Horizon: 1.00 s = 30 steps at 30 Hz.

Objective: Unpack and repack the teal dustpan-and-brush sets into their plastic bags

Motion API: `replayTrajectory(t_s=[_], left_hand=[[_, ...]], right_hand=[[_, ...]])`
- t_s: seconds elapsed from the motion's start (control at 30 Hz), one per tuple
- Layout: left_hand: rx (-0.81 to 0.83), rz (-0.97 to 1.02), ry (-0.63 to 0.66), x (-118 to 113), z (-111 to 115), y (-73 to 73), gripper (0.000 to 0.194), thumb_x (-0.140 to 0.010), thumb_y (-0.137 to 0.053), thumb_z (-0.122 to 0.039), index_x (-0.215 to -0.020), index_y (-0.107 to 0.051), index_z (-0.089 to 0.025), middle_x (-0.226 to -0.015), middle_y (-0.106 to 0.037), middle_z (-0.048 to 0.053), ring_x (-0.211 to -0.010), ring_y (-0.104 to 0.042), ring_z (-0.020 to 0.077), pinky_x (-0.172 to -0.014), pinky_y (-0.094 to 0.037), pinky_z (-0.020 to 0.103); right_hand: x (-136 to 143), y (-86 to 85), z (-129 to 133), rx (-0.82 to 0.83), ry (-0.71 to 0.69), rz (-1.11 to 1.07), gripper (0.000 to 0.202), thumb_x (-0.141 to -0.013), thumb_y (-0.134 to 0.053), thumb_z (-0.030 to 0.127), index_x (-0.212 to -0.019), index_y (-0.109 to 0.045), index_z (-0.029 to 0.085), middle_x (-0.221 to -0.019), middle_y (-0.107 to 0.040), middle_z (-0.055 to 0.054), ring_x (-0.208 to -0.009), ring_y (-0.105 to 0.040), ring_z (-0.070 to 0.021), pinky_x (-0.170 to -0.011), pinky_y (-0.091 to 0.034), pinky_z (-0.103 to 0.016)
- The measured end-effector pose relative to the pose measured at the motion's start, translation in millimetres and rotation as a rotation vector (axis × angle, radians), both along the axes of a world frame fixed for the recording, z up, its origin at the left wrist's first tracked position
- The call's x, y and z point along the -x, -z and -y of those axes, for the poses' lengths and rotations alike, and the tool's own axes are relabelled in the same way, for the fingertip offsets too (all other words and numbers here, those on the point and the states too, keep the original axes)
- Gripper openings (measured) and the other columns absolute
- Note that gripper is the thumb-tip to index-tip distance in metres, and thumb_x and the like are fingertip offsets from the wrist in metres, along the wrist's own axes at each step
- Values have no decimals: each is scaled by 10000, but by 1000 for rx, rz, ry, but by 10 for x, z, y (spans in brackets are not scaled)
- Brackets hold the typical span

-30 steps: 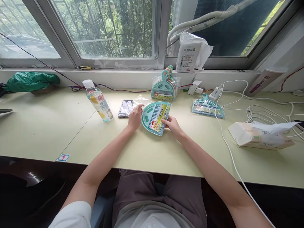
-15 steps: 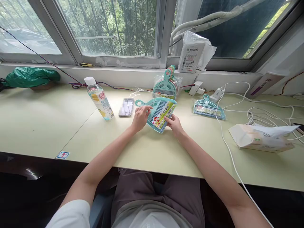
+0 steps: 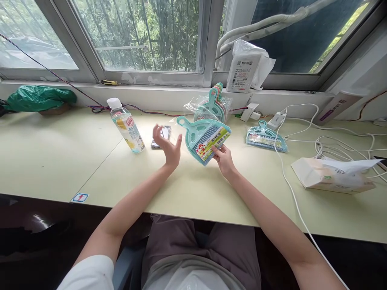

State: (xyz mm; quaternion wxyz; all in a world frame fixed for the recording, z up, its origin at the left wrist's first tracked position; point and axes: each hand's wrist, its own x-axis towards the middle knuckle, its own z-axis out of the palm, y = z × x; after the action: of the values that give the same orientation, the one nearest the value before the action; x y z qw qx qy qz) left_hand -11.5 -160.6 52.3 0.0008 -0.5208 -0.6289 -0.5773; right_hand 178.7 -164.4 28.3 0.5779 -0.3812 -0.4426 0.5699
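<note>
Right hand [image 3: 224,160] pinched the turquoise, fan-shaped plastic dustpan set [image 3: 193,135] — left hand [image 3: 169,150] hung loosely spread, empty, beside it!

Pairs a teal, fan-shaped plastic dustpan [image 3: 196,134] with a blue-grey-bristled brush [image 3: 209,139]; tilts above the counter [image 3: 184,193], handle [image 3: 187,125] toward upper left.
</note>
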Motion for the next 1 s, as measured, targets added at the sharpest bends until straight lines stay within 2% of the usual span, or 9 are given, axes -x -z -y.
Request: replayTrajectory(t_s=[0.03,0.1,0.2,0.27,0.37,0.5,0.67,0.9,1.0], left_hand=[[45,114,45,23,-39,-9,669,-869,-548,-409,-1401,-187,-220,-1517,-213,136,-1405,-226,219,-1088,-298,383],[201,348,309,56,-122,-18,601,-902,-483,-421,-1404,-218,-223,-1472,-322,135,-1363,-332,214,-1039,-374,373],[385,662,814,32,-190,17,448,-920,-416,-444,-1283,-443,-183,-1261,-568,122,-1200,-526,233,-963,-450,386],[412,813,989,-29,-178,71,419,-874,-498,-466,-1168,-547,-171,-1145,-642,99,-1102,-588,240,-949,-461,395],[463,924,1097,-127,-115,162,410,-810,-600,-484,-1084,-600,-179,-1111,-669,80,-1065,-607,239,-963,-447,405],[575,896,1228,-191,-55,228,467,-802,-606,-522,-1149,-604,-209,-1225,-626,86,-1169,-554,255,-1007,-400,419],[549,865,1219,-187,-61,248,472,-817,-592,-519,-1187,-605,-226,-1317,-568,72,-1276,-465,270,-1058,-349,406],[636,749,1300,-206,-34,286,556,-786,-667,-441,-1297,-528,-268,-1361,-531,70,-1288,-455,283,-1089,-313,459],[642,758,1291,-263,5,272,555,-788,-671,-413,-1302,-522,-264,-1375,-517,72,-1296,-445,282,-1090,-320,464]], right_hand=[[-2,-3,-1,-2,4,-14,388,-653,-746,426,-940,-591,216,-1046,-681,-47,-998,-638,-220,-862,-546,-382],[-3,-6,-1,-8,3,-43,383,-650,-751,414,-933,-590,213,-1058,-680,-49,-1009,-635,-221,-864,-546,-377],[2,-3,3,-4,-4,-57,391,-648,-754,408,-943,-593,206,-1083,-675,-54,-1009,-635,-219,-856,-551,-368],[9,2,7,4,6,-58,400,-650,-751,410,-955,-594,205,-1095,-672,-56,-1017,-631,-219,-850,-554,-364],[16,12,9,10,41,-70,395,-658,-740,413,-960,-591,206,-1111,-664,-59,-1032,-626,-220,-847,-557,-364],[18,18,7,36,87,-61,351,-681,-713,412,-936,-584,208,-1126,-653,-65,-1035,-630,-225,-849,-559,-376],[19,-6,16,72,63,-78,334,-672,-723,378,-922,-585,205,-1112,-655,-68,-1021,-640,-230,-850,-562,-378],[30,-76,58,45,99,-80,327,-680,-717,374,-923,-588,196,-1101,-663,-66,-1038,-631,-224,-865,-555,-367],[43,-77,74,50,110,-108,319,-694,-713,347,-944,-588,193,-1101,-667,-69,-1031,-634,-217,-879,-551,-355]])
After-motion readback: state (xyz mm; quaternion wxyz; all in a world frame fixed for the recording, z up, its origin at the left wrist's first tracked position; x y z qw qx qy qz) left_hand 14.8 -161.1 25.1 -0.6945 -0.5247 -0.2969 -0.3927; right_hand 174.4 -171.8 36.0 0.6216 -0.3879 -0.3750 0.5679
